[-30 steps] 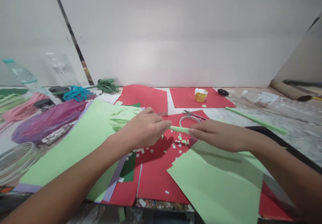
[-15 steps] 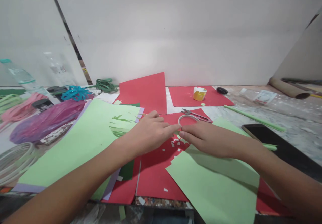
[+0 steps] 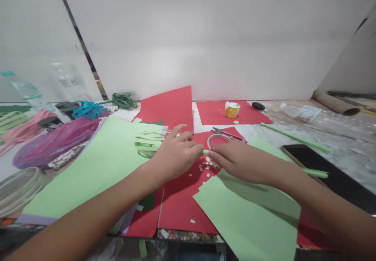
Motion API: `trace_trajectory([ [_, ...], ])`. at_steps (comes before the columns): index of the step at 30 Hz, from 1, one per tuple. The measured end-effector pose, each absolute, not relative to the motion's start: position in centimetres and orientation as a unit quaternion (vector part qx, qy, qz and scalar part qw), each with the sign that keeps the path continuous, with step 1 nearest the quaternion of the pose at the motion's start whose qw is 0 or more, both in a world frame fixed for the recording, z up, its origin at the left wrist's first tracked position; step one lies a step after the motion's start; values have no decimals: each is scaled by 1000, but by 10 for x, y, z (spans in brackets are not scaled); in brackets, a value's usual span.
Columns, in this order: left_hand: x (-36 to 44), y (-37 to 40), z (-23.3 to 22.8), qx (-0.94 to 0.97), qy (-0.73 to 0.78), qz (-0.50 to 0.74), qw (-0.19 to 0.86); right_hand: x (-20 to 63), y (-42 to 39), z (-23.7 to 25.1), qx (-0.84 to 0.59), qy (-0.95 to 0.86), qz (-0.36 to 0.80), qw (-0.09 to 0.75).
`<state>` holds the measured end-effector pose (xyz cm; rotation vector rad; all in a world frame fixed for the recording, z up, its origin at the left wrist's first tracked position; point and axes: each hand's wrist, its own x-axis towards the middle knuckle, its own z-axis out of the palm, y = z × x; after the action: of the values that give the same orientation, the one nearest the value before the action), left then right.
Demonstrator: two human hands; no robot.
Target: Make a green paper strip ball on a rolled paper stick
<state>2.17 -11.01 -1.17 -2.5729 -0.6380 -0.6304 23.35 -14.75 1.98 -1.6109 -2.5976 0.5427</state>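
A thin light-green rolled paper stick (image 3: 315, 173) runs crosswise through both hands. At its left end, looped pale-green paper strips (image 3: 148, 143) fan out. My left hand (image 3: 178, 151) is closed around the stick just beside the strips, its index finger lifted. My right hand (image 3: 235, 157) pinches the stick a little to the right, palm down. A short piece of the roll shows between the two hands. Behind my right hand lie a roll of tape (image 3: 209, 140) and small scissors (image 3: 230, 134). Small paper scraps (image 3: 208, 167) are scattered below on red paper (image 3: 182, 202).
Light-green sheets lie at left (image 3: 96, 163) and right (image 3: 252, 210). A phone (image 3: 326, 175) and another green stick (image 3: 296, 137) are on the right. At the back stands a yellow-and-white jar (image 3: 232, 110). Ribbon bundles, a purple bag (image 3: 58, 139) and bottles crowd the left.
My hands have drawn slightly apart, baring a piece of the stick between them. The looped strips, blurred before, now show clearly. My left index finger has lifted.
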Motion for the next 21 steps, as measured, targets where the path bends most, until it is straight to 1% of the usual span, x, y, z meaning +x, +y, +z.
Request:
trace_trajectory([
  [4,17,-107,-10,-923,-250,-249,153,235,-148,22,-516,-839,173,12],
  [11,24,-111,-15,-925,-236,-251,164,232,-157,26,-511,-844,166,2],
  [21,20,-105,-19,-930,-228,-243,153,233,-153,19,-520,-819,243,17],
])
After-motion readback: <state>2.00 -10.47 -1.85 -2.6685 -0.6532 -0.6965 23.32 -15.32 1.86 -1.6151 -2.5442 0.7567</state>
